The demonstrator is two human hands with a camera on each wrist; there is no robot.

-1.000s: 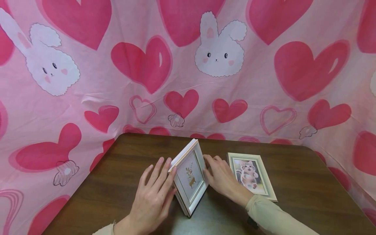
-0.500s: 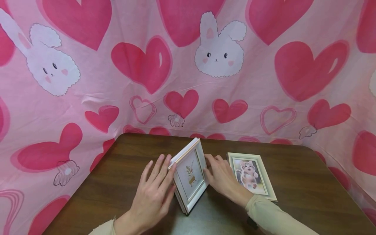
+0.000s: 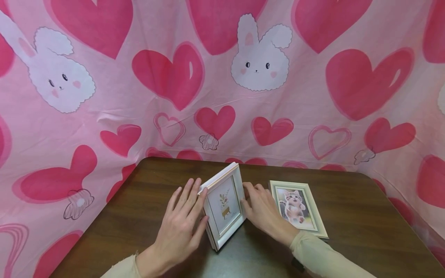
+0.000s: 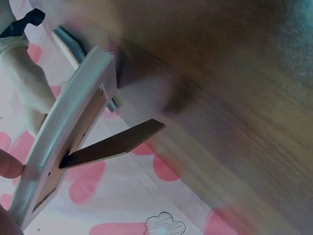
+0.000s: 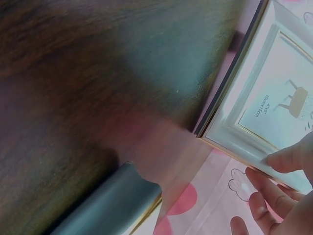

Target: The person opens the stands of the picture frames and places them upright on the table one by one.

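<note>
A white picture frame (image 3: 226,210) with gold trim and a printed plant picture stands tilted on the table. My right hand (image 3: 262,208) pinches its right edge, with the thumb (image 5: 286,159) on the front and the other fingers at the edge and behind. On the frame's left side my left hand (image 3: 182,227) touches the edge with fairly straight fingers and thumb. Behind the frame, a brown stand leg (image 4: 115,144) sticks out from the backing in the left wrist view. Beside my right hand lies a second, cream frame (image 3: 318,216) with a kitten picture.
The dark brown wooden table (image 3: 361,216) has rounded far corners. Pink cloth (image 3: 295,100) printed with hearts and rabbits hangs behind it and at both sides. A dark band (image 4: 22,23) sits on the right sleeve.
The white frame has shifted slightly, its lower front corner moving left and its top edge a little up and right. The left hand moved a little with it; the kitten frame stayed still.
</note>
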